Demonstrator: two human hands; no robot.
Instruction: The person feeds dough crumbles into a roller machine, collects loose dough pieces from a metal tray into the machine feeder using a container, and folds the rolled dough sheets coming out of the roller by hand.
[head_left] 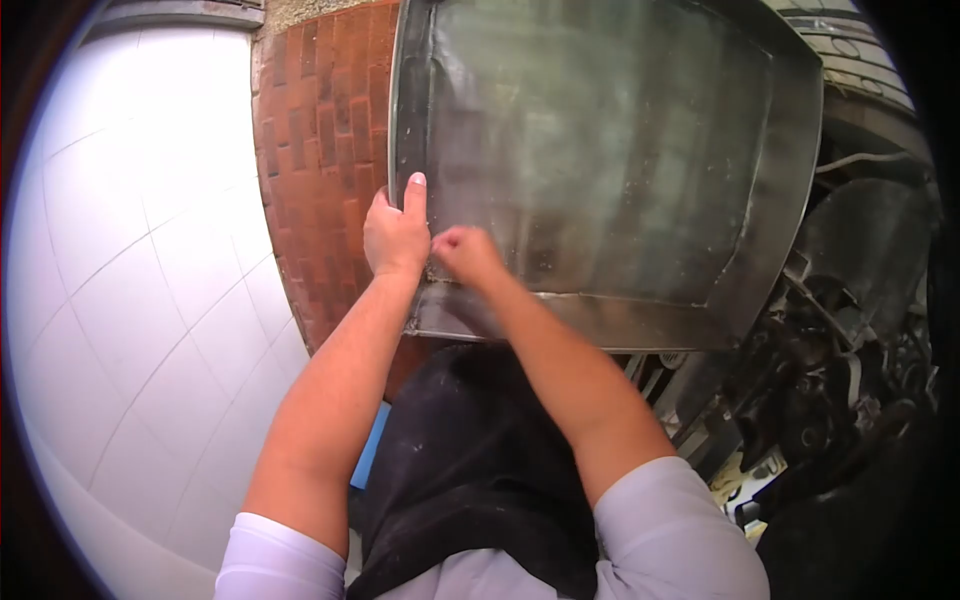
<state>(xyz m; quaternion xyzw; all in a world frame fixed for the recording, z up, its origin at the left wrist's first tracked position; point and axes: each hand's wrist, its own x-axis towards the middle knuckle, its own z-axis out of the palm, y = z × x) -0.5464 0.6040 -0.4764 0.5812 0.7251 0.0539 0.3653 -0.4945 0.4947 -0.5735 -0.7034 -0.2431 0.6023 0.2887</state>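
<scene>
A large, shallow metal tray-like panel (pixel 600 160) with raised edges stands before me, its dull grey surface smudged and speckled. My left hand (pixel 397 232) grips its left rim, the thumb lying along the inner side and the fingers wrapped behind. Close beside it, my right hand (pixel 468 255) is curled closed over the lower left part of the panel. That hand is slightly blurred, and whatever its fingers hold, if anything, is hidden.
A white tiled surface (pixel 150 270) runs along the left, with a red brick floor (pixel 325 150) next to it. Dark metal parts (pixel 830 370) are heaped on the right. A small blue object (pixel 370 447) shows beside my black apron (pixel 470 450).
</scene>
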